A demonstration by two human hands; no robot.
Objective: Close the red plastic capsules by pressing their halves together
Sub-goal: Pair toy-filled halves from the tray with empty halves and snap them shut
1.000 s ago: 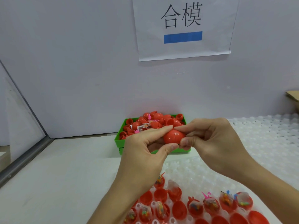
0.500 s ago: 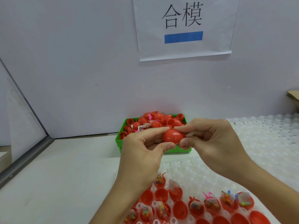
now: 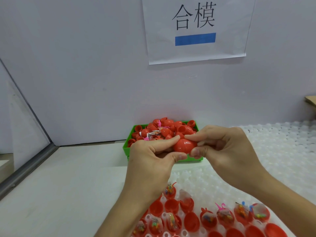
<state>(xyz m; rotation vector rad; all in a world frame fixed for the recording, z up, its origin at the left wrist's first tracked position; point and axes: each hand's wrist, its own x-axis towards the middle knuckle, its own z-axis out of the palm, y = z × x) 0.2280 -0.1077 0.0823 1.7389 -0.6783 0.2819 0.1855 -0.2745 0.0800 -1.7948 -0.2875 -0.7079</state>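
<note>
Both hands hold one red capsule (image 3: 184, 145) in the air above the counter (image 3: 68, 177), in front of a green bin (image 3: 127, 146) of capsule halves. The left hand (image 3: 153, 156) and right hand (image 3: 224, 147) each pinch an end between thumb and forefinger.

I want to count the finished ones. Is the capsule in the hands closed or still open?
Closed, as far as visible: the capsule shows two halves meeting at a thin seam with no gap. Both hands, left and right, pinch it. Whether it is fully snapped, cannot tell.
</note>
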